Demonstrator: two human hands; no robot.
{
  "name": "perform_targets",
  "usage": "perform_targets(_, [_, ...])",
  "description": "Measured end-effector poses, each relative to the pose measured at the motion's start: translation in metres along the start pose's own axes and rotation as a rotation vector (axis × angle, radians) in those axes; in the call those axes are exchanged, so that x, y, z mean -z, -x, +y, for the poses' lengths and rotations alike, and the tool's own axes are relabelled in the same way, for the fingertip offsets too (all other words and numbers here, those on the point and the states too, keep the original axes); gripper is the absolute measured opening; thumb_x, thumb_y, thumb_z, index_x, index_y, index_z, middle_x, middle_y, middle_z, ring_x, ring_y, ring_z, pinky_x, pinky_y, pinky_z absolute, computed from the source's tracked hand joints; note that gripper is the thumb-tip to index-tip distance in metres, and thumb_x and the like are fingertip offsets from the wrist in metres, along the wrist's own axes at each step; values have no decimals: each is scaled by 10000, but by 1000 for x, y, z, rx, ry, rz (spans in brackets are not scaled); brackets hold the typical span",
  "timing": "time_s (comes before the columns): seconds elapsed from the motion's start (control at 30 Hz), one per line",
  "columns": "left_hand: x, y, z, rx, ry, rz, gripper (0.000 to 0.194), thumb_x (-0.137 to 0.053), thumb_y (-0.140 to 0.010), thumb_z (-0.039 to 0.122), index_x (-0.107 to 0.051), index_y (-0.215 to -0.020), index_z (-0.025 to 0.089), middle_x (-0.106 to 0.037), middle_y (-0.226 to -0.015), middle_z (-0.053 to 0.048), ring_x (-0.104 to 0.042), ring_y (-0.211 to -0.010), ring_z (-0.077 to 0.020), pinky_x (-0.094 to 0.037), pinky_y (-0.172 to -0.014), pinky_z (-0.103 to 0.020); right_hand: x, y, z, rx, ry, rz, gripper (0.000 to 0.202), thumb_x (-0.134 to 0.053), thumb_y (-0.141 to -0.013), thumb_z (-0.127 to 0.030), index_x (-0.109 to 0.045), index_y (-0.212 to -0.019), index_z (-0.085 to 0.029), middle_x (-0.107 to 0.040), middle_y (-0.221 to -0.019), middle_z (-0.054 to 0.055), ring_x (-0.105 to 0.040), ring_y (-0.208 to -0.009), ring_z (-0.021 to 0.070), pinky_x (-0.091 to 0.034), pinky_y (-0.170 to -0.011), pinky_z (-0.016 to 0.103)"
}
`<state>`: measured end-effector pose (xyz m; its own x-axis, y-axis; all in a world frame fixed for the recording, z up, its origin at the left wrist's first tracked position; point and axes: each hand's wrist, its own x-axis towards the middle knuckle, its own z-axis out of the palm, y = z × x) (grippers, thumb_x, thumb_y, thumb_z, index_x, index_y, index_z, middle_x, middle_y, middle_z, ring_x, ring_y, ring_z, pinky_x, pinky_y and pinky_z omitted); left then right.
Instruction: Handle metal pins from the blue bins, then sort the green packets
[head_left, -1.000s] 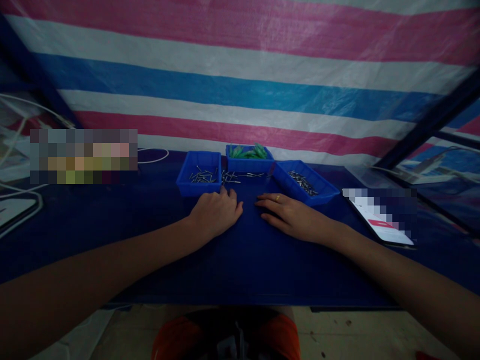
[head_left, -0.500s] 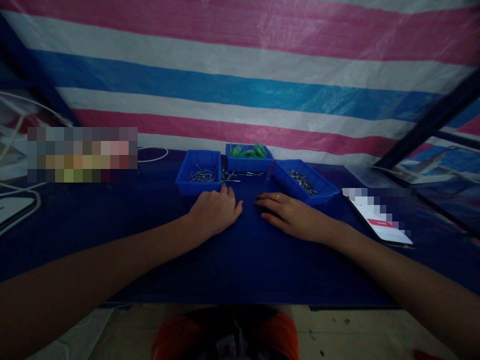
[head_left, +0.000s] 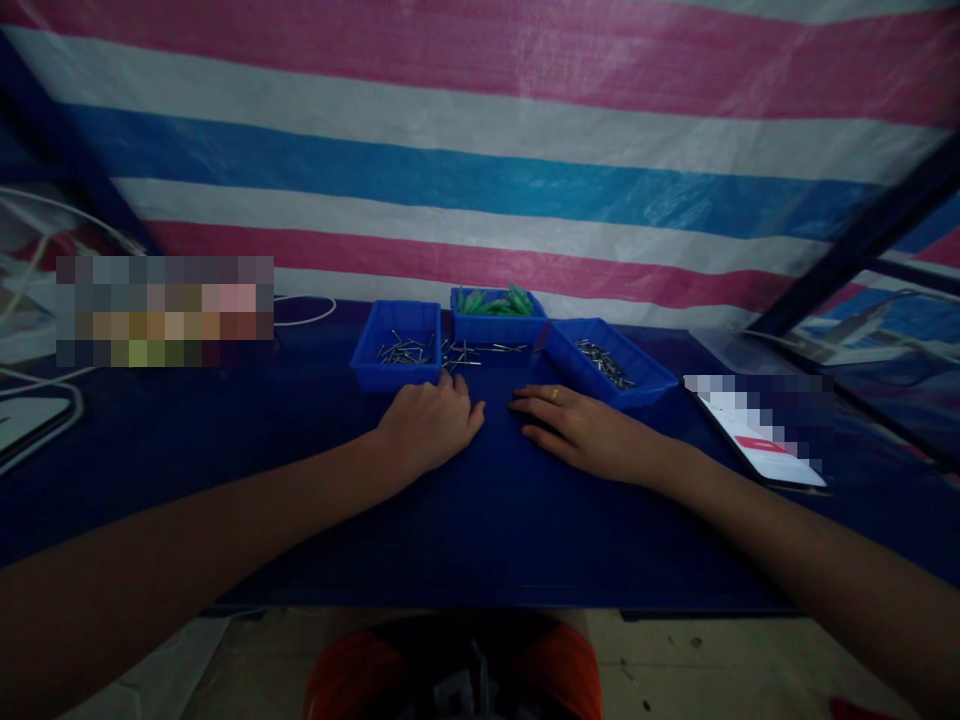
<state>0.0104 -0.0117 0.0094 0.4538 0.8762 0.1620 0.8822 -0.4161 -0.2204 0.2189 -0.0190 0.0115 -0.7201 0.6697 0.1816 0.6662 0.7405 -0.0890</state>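
Note:
My left hand rests on the blue table, its thumb apart and its fingers loosely stretched toward some scattered thin metal pins. It sits just in front of the left blue bin, which has more metal pins in it. Lying flat to the right, my right hand has spread fingers, a ring on one, and nothing in its grasp. Close beyond it is the right blue bin, with many short metal pieces inside. Behind stands a third blue bin of green pointed pieces.
A phone or tablet with a lit screen lies right of my right arm. At the far left are another device and white cables. A striped plastic sheet closes off the back of the table.

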Motion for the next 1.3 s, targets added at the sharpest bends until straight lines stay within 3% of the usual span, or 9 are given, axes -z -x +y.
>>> perform_targets(0.2, [1,0,-1,-10,8,-10,497,-228,-930,414,-547,-1098,72,-602,-1013,-156,-633,-775,-275,-478,-585,-332,-1,1,1,0,-12,15,355,-414,-909,-287,-523,-1219,-150,-522,-1257,142,-505,-1150,236,-420,-973,408])
perform_targets(0.47, [0,-1,-2,-24,-23,-1,504,-217,-931,400,-516,-1154,60,-555,-1153,-178,-638,-775,-281,-483,-574,-349,-1,0,1,3,-1,6,355,-411,-911,-280,-516,-1224,-148,-521,-1259,138,-501,-1154,231,-423,-971,407])
perform_targets(0.9, [-5,-3,-7,-112,22,38,451,-235,-933,369,-519,-1147,91,-577,-1109,-148,-635,-740,-251,-474,-565,-336,0,1,0,0,34,-17,373,-388,-922,-287,-510,-1231,-118,-510,-1266,152,-491,-1161,229,-412,-983,393])
perform_targets(1.3, [-8,-5,-8,-320,16,150,335,-313,-932,267,-584,-1095,155,-645,-994,-78,-646,-661,-191,-418,-465,-252,-1,1,0,-13,33,-7,357,-409,-911,-289,-523,-1215,-139,-533,-1231,140,-519,-1121,233,-437,-952,396])
